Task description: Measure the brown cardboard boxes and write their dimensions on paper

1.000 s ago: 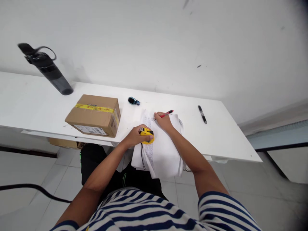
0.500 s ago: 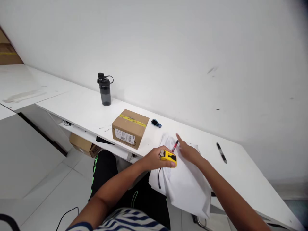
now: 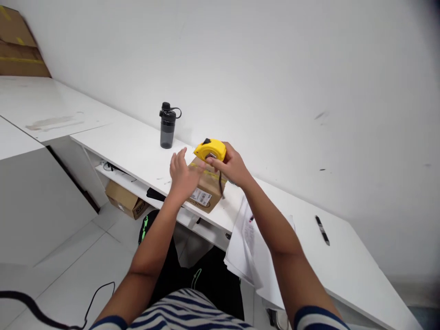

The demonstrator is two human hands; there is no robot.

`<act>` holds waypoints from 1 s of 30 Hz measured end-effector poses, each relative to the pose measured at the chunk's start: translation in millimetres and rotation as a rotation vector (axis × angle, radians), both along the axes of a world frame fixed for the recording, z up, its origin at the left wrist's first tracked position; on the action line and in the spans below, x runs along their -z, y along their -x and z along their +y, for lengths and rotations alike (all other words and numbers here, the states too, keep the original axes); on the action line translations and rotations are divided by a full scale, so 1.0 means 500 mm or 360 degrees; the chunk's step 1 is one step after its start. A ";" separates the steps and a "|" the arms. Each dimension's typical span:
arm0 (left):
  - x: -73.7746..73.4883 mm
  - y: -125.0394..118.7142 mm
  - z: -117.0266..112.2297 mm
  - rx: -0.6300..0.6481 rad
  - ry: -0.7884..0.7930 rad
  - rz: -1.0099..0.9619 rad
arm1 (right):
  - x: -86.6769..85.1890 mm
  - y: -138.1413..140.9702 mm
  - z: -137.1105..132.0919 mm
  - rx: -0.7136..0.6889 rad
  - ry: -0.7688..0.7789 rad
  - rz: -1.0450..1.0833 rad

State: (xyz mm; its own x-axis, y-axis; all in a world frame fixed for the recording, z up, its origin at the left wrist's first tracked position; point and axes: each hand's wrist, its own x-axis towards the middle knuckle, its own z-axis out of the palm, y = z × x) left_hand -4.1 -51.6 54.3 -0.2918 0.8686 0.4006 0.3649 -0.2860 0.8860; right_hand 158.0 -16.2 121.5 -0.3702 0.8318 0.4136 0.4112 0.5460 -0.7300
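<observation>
The yellow plastic tape measure (image 3: 210,149), mid-frame, is gripped by the right hand (image 3: 233,167) just above the brown cardboard box (image 3: 206,191) on the white counter (image 3: 137,156). The left hand (image 3: 181,176) hovers open beside it. Holding the case steady and level seems wise.

Glossy, smooth casing on the rounded yellow plastic tape measure (image 3: 210,149). At its six o'clock, matt brown cardboard box (image 3: 209,189), shiny yellow tape across the top. At the box's four o'clock, matt white paper sheets (image 3: 247,247). At its ten o'clock, smoky translucent plastic bottle (image 3: 167,130) on smooth satin white tabletop (image 3: 137,151).
</observation>
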 end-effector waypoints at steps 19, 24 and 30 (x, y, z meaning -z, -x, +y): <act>0.110 0.038 0.032 0.0140 0.0175 -0.0096 | 0.031 -0.100 -0.001 0.0220 0.0230 -0.0988; 0.115 0.036 0.039 0.0133 0.0138 -0.0140 | 0.048 -0.195 -0.057 0.0335 0.0334 -0.0905; 0.110 0.031 0.043 0.0144 0.0100 -0.0192 | 0.056 -0.200 -0.037 0.0314 0.0310 -0.0814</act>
State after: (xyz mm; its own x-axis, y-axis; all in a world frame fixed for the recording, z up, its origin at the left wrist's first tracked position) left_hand -19.8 -30.0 -0.5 -0.2539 0.9157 0.3116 0.2298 -0.2558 0.9390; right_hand 257.8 -34.6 93.3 -0.3132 0.9481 0.0553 0.8183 0.2990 -0.4909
